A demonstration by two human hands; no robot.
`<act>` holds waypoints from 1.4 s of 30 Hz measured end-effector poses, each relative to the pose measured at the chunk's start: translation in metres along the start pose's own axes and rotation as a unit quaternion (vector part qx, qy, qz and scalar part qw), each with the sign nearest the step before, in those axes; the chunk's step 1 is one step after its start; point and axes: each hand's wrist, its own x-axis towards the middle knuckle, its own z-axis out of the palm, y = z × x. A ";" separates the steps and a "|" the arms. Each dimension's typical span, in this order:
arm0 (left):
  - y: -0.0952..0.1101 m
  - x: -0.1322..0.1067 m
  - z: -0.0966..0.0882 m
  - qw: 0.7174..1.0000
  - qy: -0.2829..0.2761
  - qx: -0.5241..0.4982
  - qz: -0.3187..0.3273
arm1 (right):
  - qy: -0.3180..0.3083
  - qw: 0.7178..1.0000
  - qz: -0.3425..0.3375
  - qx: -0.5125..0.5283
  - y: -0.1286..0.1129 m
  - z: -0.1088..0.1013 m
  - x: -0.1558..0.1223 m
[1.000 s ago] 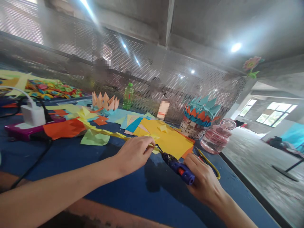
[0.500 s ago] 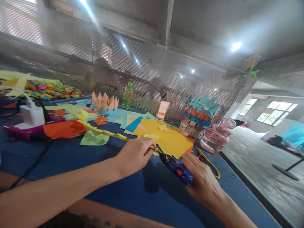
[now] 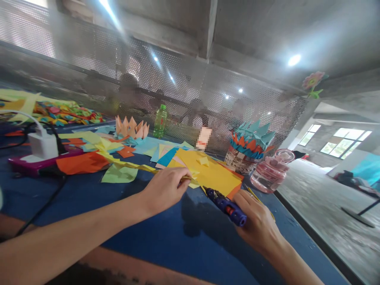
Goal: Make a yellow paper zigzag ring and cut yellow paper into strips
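- Our left fingers (image 3: pixel 182 172) pinch the strip (image 3: pixel 142 167) above the tabletop (image 3: pixel 154 245).
- The strip looks light, easily creased, best held by its edges.
- Our right fingers (image 3: pixel 245 200) grip the glue gun (image 3: pixel 221 202) near it.

The right fingers (image 3: pixel 242 199) grip a purple glue gun (image 3: pixel 223 204).

- the left hand's (image 3: pixel 170 187) fingertips are curled out of sight around the yellow paper strip (image 3: pixel 130 163)
- the right hand (image 3: pixel 255 215) covers the grip of the purple glue gun (image 3: pixel 224 205); its trigger cannot be seen
- a yellow-handled tool (image 3: pixel 255 194) is mostly hidden behind the right hand
- the left forearm (image 3: pixel 89 233) runs off the left edge
- people (image 3: pixel 129 89) behind the mesh screen (image 3: pixel 252 103) are blurred
- a pale object (image 3: pixel 204 137) by the screen is too pixelated to identify
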 end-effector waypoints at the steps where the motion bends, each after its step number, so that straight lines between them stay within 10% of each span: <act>1: -0.001 0.000 0.000 1.000 -0.002 0.000 -0.002 | -0.002 1.000 0.002 -0.002 0.000 0.000 0.000; 29: -0.003 0.008 -0.013 0.999 0.015 -0.024 -0.020 | -0.196 0.971 0.076 0.110 -0.004 -0.005 0.003; 37: -0.003 0.006 -0.008 0.999 -0.022 -0.024 -0.024 | -0.304 0.922 0.087 0.221 0.029 -0.033 0.003; 42: -0.002 0.004 -0.006 0.997 -0.071 -0.009 -0.035 | -0.265 0.923 0.101 0.261 0.040 -0.023 0.042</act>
